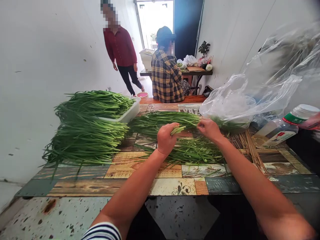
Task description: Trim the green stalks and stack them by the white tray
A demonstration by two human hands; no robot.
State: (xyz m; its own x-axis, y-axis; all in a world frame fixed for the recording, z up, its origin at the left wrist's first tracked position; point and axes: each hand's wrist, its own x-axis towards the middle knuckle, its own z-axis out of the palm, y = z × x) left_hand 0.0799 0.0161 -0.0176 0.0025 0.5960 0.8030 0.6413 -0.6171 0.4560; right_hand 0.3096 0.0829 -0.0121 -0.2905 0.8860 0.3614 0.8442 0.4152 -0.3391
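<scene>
As I look through the head view, the left hand (166,139) grips a small bunch of green stalks (178,130) above the table (117,166), between the far pile (162,119) and near pile (196,151); whether the right hand (209,128), at the far pile's ends, pinches anything, I cannot tell.

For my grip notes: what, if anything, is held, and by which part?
The left hand holds green stalks near their pale ends. The right hand is at other stalk ends; its hold cannot be told.
</scene>
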